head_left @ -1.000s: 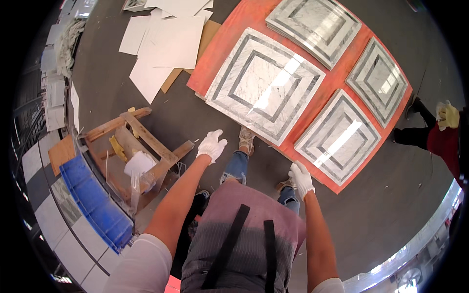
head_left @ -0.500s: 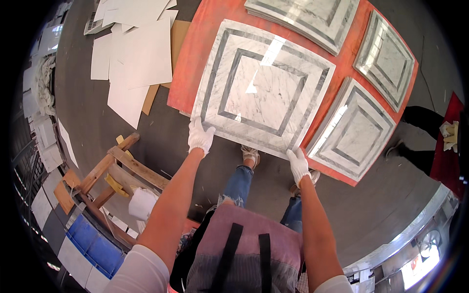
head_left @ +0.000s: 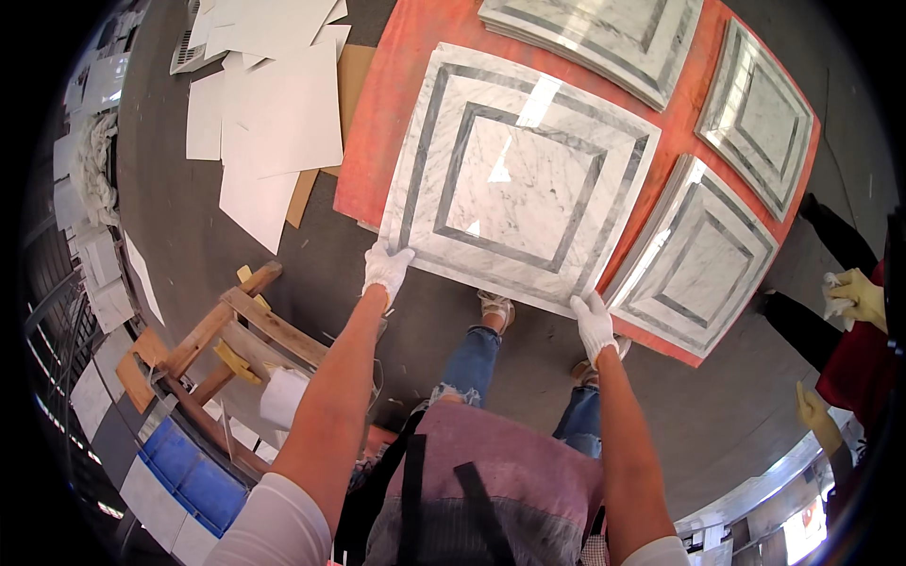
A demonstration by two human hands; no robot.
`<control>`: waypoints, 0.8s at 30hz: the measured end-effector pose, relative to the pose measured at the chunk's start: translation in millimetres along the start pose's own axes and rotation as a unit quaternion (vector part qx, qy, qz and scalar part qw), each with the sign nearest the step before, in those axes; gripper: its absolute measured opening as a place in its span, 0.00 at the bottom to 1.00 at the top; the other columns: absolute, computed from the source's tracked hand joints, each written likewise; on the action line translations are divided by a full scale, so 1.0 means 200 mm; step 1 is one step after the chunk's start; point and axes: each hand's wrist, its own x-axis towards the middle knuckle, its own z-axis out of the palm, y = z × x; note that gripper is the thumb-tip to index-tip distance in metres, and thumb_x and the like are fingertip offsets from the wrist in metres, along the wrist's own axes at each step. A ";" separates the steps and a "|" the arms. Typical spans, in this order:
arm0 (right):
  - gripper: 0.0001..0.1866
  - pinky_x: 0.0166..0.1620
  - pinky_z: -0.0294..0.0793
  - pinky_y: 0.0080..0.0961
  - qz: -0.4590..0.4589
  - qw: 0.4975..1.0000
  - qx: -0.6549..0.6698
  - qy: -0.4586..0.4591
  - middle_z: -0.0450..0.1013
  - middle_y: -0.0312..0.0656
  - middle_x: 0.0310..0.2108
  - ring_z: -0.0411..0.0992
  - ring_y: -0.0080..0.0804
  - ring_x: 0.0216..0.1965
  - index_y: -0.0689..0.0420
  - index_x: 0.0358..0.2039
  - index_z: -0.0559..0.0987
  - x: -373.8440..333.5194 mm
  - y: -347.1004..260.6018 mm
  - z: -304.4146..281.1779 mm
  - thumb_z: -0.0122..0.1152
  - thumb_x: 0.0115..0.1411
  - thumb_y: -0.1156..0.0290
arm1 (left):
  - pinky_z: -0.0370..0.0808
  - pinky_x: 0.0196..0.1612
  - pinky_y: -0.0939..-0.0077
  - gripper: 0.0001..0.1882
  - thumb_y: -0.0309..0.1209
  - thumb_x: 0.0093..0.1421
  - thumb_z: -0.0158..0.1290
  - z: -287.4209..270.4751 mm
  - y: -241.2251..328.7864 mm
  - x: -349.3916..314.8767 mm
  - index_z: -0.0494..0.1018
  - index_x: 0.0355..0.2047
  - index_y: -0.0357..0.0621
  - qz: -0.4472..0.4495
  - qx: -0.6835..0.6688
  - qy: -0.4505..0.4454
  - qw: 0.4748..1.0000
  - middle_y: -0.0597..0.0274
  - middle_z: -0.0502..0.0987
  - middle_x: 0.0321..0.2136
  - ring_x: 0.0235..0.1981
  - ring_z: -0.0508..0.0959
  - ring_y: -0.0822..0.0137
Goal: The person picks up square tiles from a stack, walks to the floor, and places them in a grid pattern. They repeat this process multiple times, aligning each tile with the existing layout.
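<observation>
A square polished marble panel (head_left: 519, 189), white with grey bands set as nested squares, lies on a red-orange work surface (head_left: 373, 141). My left hand (head_left: 385, 268), in a white knit glove, grips its near left corner, thumb on top. At the near right corner my right hand (head_left: 594, 325), gloved alike, holds the edge with its thumb over the face. The fingers under the panel are hidden. Close to my right hand lies a stack of similar panels (head_left: 703, 259).
More banded panels (head_left: 760, 118) lie far right, with another stack (head_left: 604, 38) at the back. White sheets (head_left: 283, 123) cover cardboard on the left. A wooden frame (head_left: 274, 325) and blue crate (head_left: 189, 472) stand near left. At right, a person's yellow-gloved hand (head_left: 861, 297) holds a white cloth (head_left: 834, 294).
The person at the right has come nearer, and both yellow gloves now show. My view has shifted slightly. Both my hands keep their hold on the marble panel.
</observation>
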 end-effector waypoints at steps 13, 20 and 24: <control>0.27 0.54 0.65 0.27 0.008 0.997 -0.066 0.040 0.73 0.50 0.49 0.70 0.38 0.51 0.64 0.55 0.69 -0.02 -0.13 -0.11 0.55 0.60 0.60 | 0.69 0.52 0.63 0.35 0.41 0.48 0.61 0.15 -0.01 -0.09 0.65 0.51 0.29 -0.042 -0.008 0.044 0.998 0.42 0.72 0.46 0.49 0.73 0.50; 0.24 0.54 0.63 0.25 0.029 0.994 0.099 0.023 0.73 0.44 0.47 0.68 0.31 0.49 0.64 0.54 0.70 0.06 -0.05 -0.08 0.52 0.62 0.63 | 0.69 0.42 0.72 0.23 0.38 0.55 0.58 0.08 0.01 -0.05 0.70 0.47 0.38 -0.102 -0.228 -0.081 0.965 0.61 0.74 0.37 0.36 0.73 0.67; 0.26 0.52 0.64 0.25 0.035 0.993 0.105 0.026 0.73 0.45 0.45 0.69 0.31 0.47 0.66 0.54 0.70 0.06 -0.04 -0.08 0.55 0.61 0.61 | 0.66 0.49 0.64 0.26 0.45 0.56 0.58 0.04 0.00 -0.07 0.69 0.47 0.40 -0.095 -0.257 -0.126 0.954 0.63 0.73 0.36 0.42 0.70 0.68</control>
